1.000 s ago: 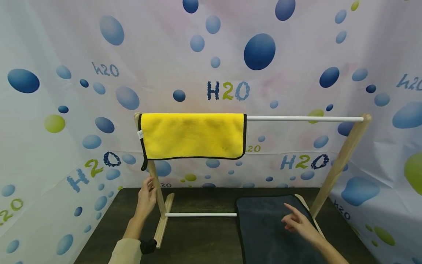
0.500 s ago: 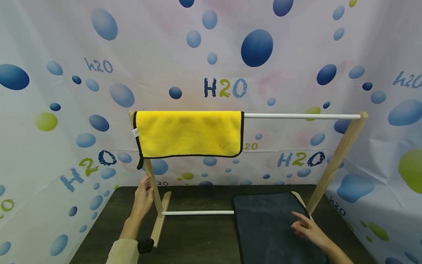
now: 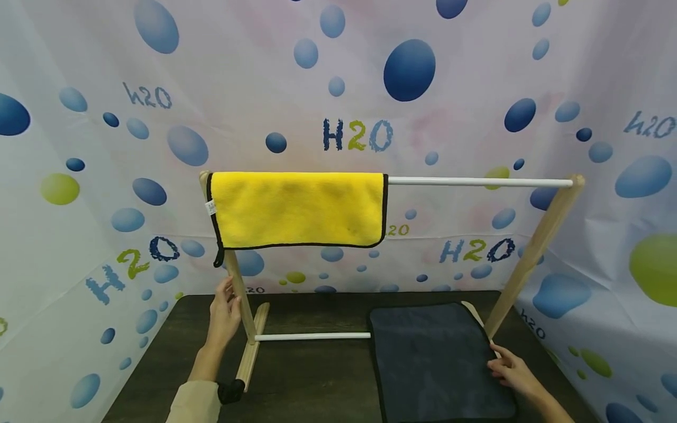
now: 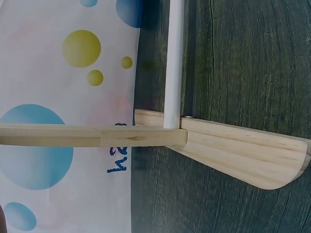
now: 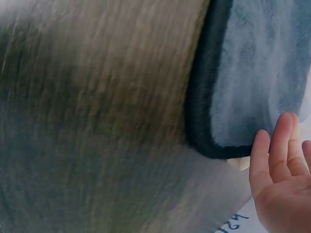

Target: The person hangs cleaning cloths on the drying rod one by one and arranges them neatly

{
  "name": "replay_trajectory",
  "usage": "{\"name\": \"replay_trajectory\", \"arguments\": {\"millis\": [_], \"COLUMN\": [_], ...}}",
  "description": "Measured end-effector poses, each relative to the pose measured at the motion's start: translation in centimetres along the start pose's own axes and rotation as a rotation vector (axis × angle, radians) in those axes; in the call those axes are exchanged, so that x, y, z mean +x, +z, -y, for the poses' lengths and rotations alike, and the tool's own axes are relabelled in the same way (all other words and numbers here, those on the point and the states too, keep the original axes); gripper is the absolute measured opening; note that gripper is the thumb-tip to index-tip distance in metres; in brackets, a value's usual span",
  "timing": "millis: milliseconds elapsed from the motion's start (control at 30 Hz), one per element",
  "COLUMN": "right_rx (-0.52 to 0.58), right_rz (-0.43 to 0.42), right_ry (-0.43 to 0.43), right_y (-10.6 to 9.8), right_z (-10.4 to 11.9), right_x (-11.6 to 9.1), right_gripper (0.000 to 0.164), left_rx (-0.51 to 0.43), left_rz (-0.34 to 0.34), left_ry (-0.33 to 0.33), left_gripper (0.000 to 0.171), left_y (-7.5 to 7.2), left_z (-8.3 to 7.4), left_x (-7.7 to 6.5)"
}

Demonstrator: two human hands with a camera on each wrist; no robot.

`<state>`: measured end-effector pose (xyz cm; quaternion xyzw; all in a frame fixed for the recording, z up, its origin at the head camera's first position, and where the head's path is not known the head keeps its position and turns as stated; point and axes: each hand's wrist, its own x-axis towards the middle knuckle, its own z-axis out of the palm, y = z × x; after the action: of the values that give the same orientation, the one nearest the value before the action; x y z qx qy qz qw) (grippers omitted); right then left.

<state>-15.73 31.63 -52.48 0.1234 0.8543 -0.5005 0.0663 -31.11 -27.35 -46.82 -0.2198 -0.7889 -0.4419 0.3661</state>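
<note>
A yellow microfiber towel (image 3: 298, 210) with black edging hangs over the left part of the top white rail (image 3: 476, 181) of a wooden rack. Beside the rack's left post (image 3: 239, 299) is my left hand (image 3: 224, 317), its fingertips close to the wood; whether they touch it I cannot tell. A dark grey towel (image 3: 436, 361) lies over the right part of the lower rail (image 3: 312, 336) and the table. At its right edge, near the foot of the right post (image 3: 534, 258), is my right hand (image 3: 513, 371). Its fingers (image 5: 279, 150) look fairly straight in the right wrist view.
The rack stands on a dark wood table (image 3: 312, 388). Its left wooden foot (image 4: 248, 150) lies flat on the tabletop. Behind and at the sides hangs a white curtain (image 3: 254, 70) with blue and green dots and H2O lettering.
My right hand has moved right, from over the grey towel to its right edge by the post. The left hand stays beside the left post. The head view has shifted slightly.
</note>
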Motion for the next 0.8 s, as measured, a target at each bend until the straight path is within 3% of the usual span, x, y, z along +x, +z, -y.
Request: {"name": "replay_trajectory", "arguments": {"millis": [267,500,800], "right_rx": [-0.087,-0.121,-0.146], "right_rz": [-0.117,-0.107,-0.060], "right_ry": [0.022,0.031,0.065], "right_y": [-0.2,-0.3,-0.2], "right_z": [-0.5,-0.9,-0.4], "right_x": [0.3,0.8,1.6], "right_gripper": [0.053,0.057,0.068], "left_rx": [-0.017,-0.024,-0.023], "left_rz": [0.003,0.017,-0.003], "left_ry": [-0.018,-0.060,-0.032], "left_gripper": [0.062,0.060,0.060], "left_y": [-0.1,0.0,0.0], "left_z": [-0.3,-0.3,-0.2], "left_x": [-0.1,-0.2,-0.1]}}
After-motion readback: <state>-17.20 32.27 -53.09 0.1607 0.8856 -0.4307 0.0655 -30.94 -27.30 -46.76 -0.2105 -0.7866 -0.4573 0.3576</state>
